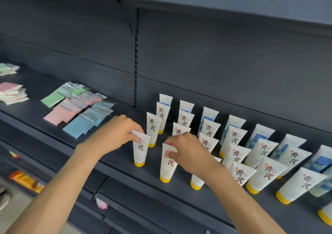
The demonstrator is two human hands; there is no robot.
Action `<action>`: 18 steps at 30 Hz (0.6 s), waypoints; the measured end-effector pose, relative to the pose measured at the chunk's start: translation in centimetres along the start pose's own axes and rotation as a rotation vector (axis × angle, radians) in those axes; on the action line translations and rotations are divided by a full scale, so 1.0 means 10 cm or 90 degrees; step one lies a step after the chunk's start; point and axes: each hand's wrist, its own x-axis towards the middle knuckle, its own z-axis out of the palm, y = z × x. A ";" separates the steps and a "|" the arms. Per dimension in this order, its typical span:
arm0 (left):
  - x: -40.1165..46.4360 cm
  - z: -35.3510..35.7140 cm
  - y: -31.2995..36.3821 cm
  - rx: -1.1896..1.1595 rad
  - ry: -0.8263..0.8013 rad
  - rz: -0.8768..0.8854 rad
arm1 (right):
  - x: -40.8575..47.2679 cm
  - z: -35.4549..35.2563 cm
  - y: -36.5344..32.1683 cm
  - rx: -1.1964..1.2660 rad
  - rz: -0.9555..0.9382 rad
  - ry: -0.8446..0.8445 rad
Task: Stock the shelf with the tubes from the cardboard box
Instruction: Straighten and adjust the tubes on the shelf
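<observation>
Tubes stand cap-down on the shelf (115, 163) — my left hand (115, 133) pinches one tube (140, 149), my right hand (186, 152) pinches its neighbour (168, 163) near the front edge. Next: square both, then release.

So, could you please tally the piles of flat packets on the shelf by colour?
Green piles: 2
Pink piles: 2
Blue piles: 1
Total: 5

white tubes (269, 172) — "黄芪" in dark brush characters
</observation>
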 end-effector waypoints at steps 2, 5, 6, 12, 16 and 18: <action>0.05 0.01 -0.01 -0.002 0.004 0.011 | 0.02 0.02 0.00 -0.014 0.014 -0.004; 0.09 0.02 -0.01 -0.003 0.002 0.017 | 0.05 0.05 -0.01 -0.023 0.036 -0.018; 0.10 0.01 -0.02 -0.004 0.001 0.016 | 0.06 0.05 -0.02 -0.023 0.042 -0.019; 0.10 0.00 0.00 0.002 -0.010 0.017 | 0.14 0.04 -0.01 -0.025 0.056 -0.009; 0.11 -0.01 0.00 -0.006 -0.016 0.008 | 0.15 0.04 -0.02 -0.007 0.055 -0.009; 0.11 -0.01 0.00 -0.005 -0.019 0.003 | 0.16 0.04 -0.01 -0.005 0.051 -0.013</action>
